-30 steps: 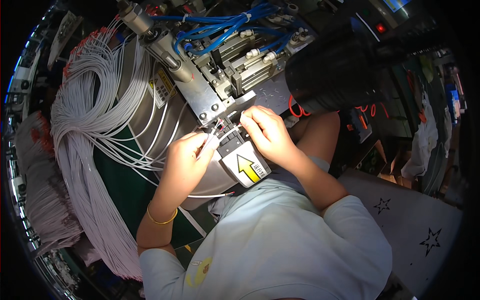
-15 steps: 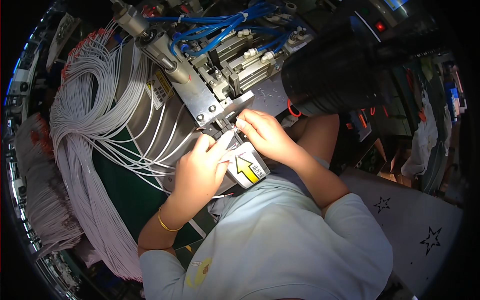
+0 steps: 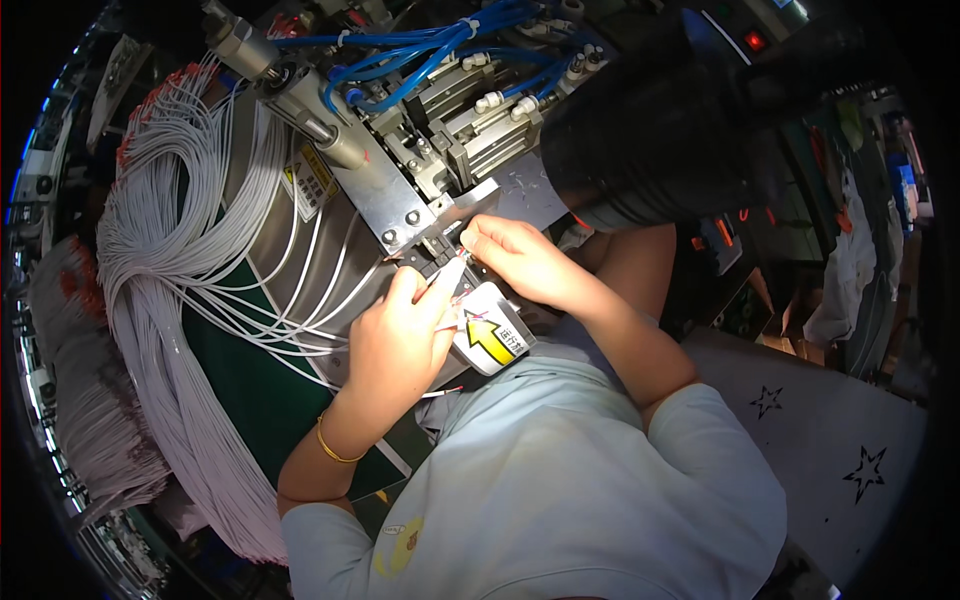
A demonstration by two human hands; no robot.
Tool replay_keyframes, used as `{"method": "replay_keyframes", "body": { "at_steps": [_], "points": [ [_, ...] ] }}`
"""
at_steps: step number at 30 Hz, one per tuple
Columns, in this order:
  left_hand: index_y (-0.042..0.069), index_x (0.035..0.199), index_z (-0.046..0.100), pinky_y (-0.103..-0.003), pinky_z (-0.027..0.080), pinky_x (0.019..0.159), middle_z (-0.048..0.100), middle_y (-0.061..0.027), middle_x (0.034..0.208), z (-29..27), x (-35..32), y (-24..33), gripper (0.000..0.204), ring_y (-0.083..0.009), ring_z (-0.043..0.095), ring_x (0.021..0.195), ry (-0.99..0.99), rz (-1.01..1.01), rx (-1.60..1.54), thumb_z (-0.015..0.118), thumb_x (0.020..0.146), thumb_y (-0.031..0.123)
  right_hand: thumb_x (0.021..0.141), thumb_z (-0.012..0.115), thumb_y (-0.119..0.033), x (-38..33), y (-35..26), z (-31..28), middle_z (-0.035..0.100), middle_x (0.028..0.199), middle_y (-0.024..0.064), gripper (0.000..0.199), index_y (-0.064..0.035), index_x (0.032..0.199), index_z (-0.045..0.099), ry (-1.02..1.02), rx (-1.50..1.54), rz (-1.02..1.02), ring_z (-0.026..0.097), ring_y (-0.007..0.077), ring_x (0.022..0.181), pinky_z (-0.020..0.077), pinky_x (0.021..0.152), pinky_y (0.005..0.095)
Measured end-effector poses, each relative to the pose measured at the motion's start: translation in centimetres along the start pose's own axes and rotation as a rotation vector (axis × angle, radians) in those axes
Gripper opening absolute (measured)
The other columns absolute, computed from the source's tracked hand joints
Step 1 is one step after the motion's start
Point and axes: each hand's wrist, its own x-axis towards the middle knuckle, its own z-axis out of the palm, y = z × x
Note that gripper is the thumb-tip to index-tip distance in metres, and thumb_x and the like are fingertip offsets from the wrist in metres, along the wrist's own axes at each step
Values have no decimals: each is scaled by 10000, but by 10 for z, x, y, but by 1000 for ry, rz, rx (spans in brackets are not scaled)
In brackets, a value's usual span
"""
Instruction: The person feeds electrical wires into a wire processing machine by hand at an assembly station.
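Both hands meet at the mouth of a metal machine head [image 3: 420, 205] that stands on the far side of the counter [image 3: 240, 400]. The left hand [image 3: 400, 345] comes in from the near left, its fingers [image 3: 445, 280] pinched on the end of a thin white wire [image 3: 452, 268], which it holds pointing up toward the dark slot under the machine's steel plate. The right hand [image 3: 525, 262] reaches in from the right, fingers curled and pressed together at the same slot, just beside the wire tip; whether it actually grips the wire I cannot tell. Directly below the two hands, touching the left palm's edge, sits a small white guard with a yellow arrow label [image 3: 490, 338]. A thin gold bangle [image 3: 335, 447] circles the left wrist. To the left, a large bundle of white wires with red ends [image 3: 150, 230] lies looped over the counter, with loose strands fanning right across the green mat [image 3: 250, 390] toward the hands. Blue air hoses [image 3: 420, 45] run across the far top of the machine.
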Motion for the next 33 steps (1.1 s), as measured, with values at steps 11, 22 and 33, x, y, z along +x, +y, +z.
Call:
{"method": "replay_keyframes", "body": {
  "at_steps": [11, 22, 33],
  "points": [
    [108, 1199, 621, -368, 484, 529, 489, -74, 821, 0, 2, 0, 412, -249, 587, 617, 12, 25, -7, 671, 792, 154, 983, 519, -234, -8, -1, 2, 538, 715, 92, 232, -21, 890, 517, 110, -222, -282, 498, 138, 652, 428, 604, 324],
    [63, 1182, 617, -363, 464, 561, 484, -91, 791, -5, 7, -2, 448, -263, 562, 614, -36, -16, -140, 679, 739, 77, 966, 556, -221, -12, -7, -6, 523, 660, 50, 233, -10, 867, 547, -26, -87, -31, 459, 88, 625, 401, 559, 282],
    [54, 1191, 609, -364, 462, 560, 477, -95, 788, -4, 6, -1, 475, -267, 556, 611, -18, -8, -132, 689, 723, 73, 883, 626, -120, -21, 0, 3, 558, 678, 77, 126, -4, 876, 578, 224, -228, -337, 512, 164, 599, 418, 572, 287]
  ]
}}
